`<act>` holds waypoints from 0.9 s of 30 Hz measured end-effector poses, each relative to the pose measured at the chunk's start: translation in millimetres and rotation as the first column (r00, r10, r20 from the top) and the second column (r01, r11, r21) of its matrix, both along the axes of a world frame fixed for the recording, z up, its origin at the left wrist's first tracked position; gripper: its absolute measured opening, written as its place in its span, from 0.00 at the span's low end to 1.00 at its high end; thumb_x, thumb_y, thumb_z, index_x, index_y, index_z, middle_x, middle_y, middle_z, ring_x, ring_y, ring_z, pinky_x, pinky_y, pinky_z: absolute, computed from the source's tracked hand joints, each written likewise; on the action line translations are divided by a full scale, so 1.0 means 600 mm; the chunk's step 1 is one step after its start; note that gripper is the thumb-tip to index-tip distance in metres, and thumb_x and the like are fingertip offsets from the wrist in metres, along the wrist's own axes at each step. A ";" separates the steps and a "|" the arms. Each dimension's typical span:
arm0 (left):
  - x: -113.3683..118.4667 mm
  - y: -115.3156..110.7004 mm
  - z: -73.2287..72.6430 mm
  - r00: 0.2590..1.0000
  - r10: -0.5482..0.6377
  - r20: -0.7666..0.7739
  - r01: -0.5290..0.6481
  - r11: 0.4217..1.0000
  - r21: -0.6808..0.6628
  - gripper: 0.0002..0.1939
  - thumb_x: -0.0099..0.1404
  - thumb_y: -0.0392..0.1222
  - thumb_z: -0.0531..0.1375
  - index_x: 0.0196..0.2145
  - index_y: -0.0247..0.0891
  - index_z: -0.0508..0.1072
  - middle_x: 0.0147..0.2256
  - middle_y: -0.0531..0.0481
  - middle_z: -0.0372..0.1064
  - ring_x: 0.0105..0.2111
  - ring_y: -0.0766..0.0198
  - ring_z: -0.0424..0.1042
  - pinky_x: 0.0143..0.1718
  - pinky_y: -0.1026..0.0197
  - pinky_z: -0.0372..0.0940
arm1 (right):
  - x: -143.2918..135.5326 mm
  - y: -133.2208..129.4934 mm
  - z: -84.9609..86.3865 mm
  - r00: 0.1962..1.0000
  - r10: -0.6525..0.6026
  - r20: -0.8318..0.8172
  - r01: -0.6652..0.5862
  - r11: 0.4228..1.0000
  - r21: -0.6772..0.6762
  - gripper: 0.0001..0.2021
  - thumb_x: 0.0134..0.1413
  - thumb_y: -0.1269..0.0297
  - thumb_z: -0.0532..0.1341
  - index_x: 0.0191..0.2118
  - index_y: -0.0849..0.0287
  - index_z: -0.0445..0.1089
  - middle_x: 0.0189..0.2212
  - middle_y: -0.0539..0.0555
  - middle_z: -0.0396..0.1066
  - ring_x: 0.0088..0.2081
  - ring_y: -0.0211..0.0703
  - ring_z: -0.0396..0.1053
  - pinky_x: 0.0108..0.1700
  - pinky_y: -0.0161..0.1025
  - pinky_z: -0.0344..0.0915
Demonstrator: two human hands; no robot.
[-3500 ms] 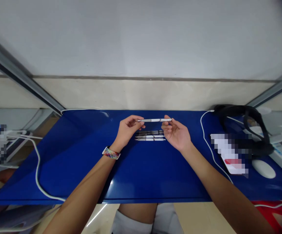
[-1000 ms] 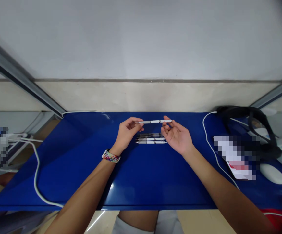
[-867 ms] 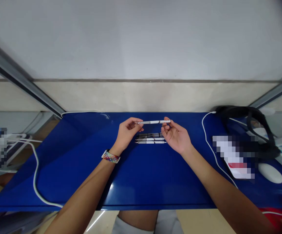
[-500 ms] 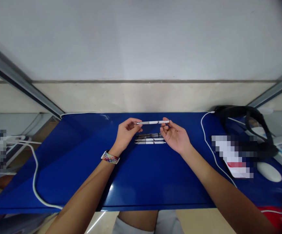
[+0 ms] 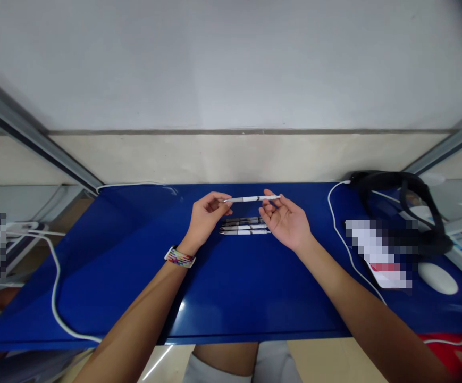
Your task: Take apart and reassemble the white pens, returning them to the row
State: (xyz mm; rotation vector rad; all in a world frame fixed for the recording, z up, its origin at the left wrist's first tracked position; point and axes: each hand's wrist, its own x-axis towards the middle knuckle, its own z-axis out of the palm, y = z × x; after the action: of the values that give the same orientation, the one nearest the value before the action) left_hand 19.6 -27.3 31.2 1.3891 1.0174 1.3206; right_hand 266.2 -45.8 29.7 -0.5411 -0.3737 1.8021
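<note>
though blurry, tbl (image 5: 246,287) prob. agst wall (image 5: 231,90)

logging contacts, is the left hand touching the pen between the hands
Touching: the head view shows the left hand pinching the pen at its left end.

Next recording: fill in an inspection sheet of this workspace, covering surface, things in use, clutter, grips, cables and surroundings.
Surface: glossy blue desk with light reflections.
Things in use: slim grey-and-white pen, held nearly level; slim white and dark pens lie side by side on the desk, some ends hidden.
Clutter: at right, white oval mouse-like object, black curved headset-like band, flat pixelated white item.
Grips: left grip, above a multicoloured wristband, pinches the held pen's metallic end; right grip holds the other end.
Cables: thick white cable front left; thin white cable right.
Surroundings: grey wall, grey metal post at left.
</note>
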 end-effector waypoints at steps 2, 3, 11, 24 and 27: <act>0.000 0.000 0.000 1.000 0.011 -0.007 -0.011 1.000 0.012 0.13 0.66 0.48 0.75 0.44 0.39 0.84 0.30 0.51 0.79 0.31 0.62 0.81 0.38 0.59 0.77 | 0.001 0.000 0.002 1.000 0.005 0.004 -0.005 1.000 0.003 0.15 0.73 0.62 0.59 0.57 0.59 0.78 0.39 0.56 0.84 0.37 0.42 0.82 0.58 0.45 0.82; 0.001 0.000 0.000 1.000 0.011 -0.010 -0.011 1.000 0.014 0.13 0.66 0.48 0.75 0.44 0.39 0.84 0.30 0.51 0.79 0.31 0.62 0.81 0.38 0.59 0.77 | 0.001 0.000 0.002 1.000 0.003 0.010 -0.003 1.000 0.008 0.15 0.73 0.63 0.60 0.57 0.58 0.78 0.39 0.55 0.84 0.37 0.42 0.82 0.58 0.45 0.82; -0.001 0.000 -0.002 1.000 -0.006 -0.013 0.006 1.000 0.006 0.15 0.65 0.49 0.76 0.44 0.39 0.83 0.30 0.51 0.79 0.31 0.62 0.82 0.38 0.59 0.77 | -0.002 0.001 0.000 1.000 -0.014 0.005 0.014 1.000 -0.001 0.11 0.72 0.67 0.60 0.52 0.58 0.78 0.34 0.53 0.82 0.34 0.39 0.81 0.57 0.42 0.82; 0.004 0.000 0.002 1.000 0.006 0.002 -0.006 1.000 0.016 0.14 0.65 0.48 0.76 0.43 0.38 0.84 0.30 0.52 0.80 0.31 0.63 0.81 0.39 0.59 0.77 | 0.002 0.000 0.006 0.999 -0.019 0.049 0.018 1.000 0.016 0.14 0.74 0.62 0.60 0.56 0.59 0.78 0.38 0.55 0.84 0.38 0.42 0.83 0.61 0.46 0.81; 0.005 -0.003 0.005 1.000 0.011 0.003 -0.011 1.000 0.017 0.14 0.65 0.48 0.76 0.43 0.39 0.83 0.30 0.52 0.79 0.31 0.62 0.81 0.40 0.58 0.77 | 0.002 -0.001 0.005 0.998 -0.033 0.055 0.032 0.999 0.016 0.11 0.73 0.64 0.61 0.53 0.57 0.78 0.34 0.52 0.82 0.36 0.40 0.82 0.61 0.45 0.81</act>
State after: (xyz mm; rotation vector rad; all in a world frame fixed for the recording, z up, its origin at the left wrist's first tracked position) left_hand 22.8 -28.9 34.2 1.3958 1.0154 1.3426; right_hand 267.4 -46.3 33.0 -0.5841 -0.4141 1.7542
